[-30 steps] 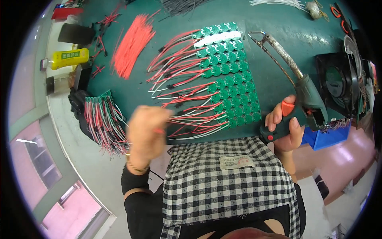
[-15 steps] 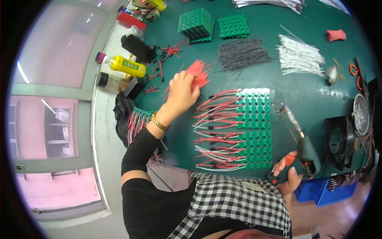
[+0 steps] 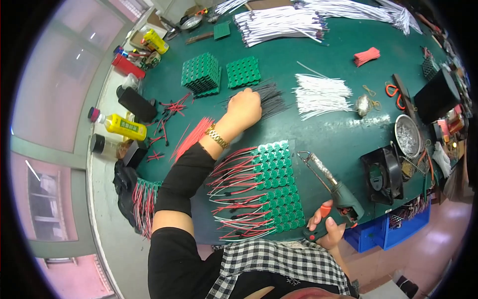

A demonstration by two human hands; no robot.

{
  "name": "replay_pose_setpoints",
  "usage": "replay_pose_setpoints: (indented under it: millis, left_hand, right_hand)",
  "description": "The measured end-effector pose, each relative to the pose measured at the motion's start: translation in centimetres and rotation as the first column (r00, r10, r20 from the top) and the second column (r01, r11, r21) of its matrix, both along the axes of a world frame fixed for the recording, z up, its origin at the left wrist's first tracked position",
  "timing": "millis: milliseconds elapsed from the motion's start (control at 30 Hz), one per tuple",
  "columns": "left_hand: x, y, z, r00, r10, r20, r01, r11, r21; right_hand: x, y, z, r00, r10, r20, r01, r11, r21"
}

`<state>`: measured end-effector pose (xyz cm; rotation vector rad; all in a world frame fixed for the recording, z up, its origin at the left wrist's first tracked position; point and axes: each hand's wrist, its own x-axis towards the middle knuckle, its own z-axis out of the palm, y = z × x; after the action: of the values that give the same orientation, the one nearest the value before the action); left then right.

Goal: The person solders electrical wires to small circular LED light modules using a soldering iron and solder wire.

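Your left hand (image 3: pixel 245 106) had moved from the red wires (image 3: pixel 194 135) to the black wires (image 3: pixel 273 99), its grip impossible to tell; your right hand (image 3: pixel 332 235) grasped the soldering gun (image 3: pixel 344 198).

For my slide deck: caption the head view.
Left hand at thin black wires; right hand grips a dark green pistol-shaped soldering iron.

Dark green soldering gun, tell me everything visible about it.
The dark green, plastic-looking soldering gun has an orange trigger, a red button, and a scuffed metal barrel with a thin rod alongside. The person's right hand grips its handle near the edge of the green tabletop. Its tip points forward and left, beside green sheets of round circuit boards; whether it touches the tabletop is unclear.
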<state>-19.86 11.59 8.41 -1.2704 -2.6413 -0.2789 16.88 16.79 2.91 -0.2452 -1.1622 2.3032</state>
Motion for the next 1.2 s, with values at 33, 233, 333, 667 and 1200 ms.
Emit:
replay_pose_setpoints:
  millis: [33, 233, 333, 667, 1200]
  left_hand:
    - [-0.3, 0.1, 0.1, 1.000, -0.012, -0.006, 0.012, 1.000, 0.010]
    - [-1.9, -1.1, 1.5, 0.987, -0.120, 0.110, 0.117, 0.992, 0.039]
    - [-2.0, -1.1, 1.7, 0.985, -0.149, 0.085, 0.143, 0.987, 0.069]
    - [0.3, -4.4, 9.0, 0.917, -0.399, 0.006, 0.355, 0.809, -0.469]
    - [5.0, -5.8, 1.6, 0.709, -0.685, -0.165, 0.232, 0.448, -0.864]
  right_hand:
    - [0.0, 0.0, 0.1, 1.000, -0.012, -0.006, 0.012, 1.000, 0.010]
    - [0.3, -0.4, 0.1, 1.000, -0.010, -0.008, 0.009, 0.999, -0.051]
    - [0.2, -0.8, 0.4, 1.000, -0.021, -0.002, 0.021, 0.999, -0.041]
    - [-0.2, -1.2, 0.5, 0.998, -0.062, -0.022, 0.060, 0.996, -0.072]
    - [0.4, -1.9, 0.4, 0.999, -0.039, -0.032, 0.037, 0.996, -0.077]
